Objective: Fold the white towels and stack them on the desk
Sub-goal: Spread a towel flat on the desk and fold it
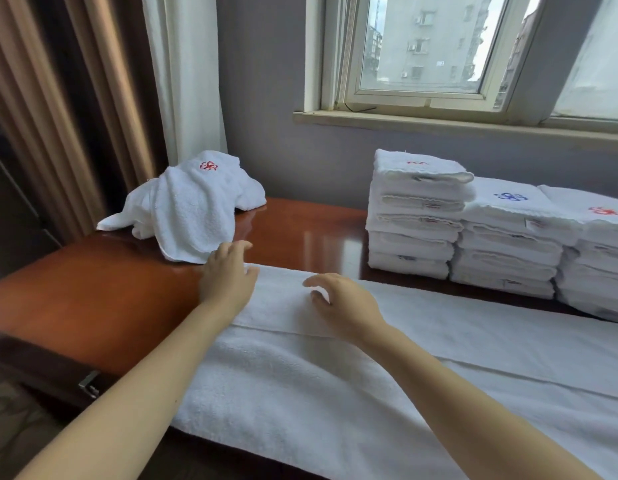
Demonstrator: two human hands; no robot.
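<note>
Nearby, crumpled towel and folded stacks flank left hand, right hand; grips slack, empty.

Soft window daylight, wide-angle distortion

Single head view; looks forward, down; close over desk; window ahead.

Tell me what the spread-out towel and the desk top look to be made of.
Spread-out towel: likely white terry cotton, matte; nubby looped pile and a flat woven band show. Desk top: reddish-brown wood or veneer, which I cannot tell, under glossy lacquer; it shows bright reflections.
</note>
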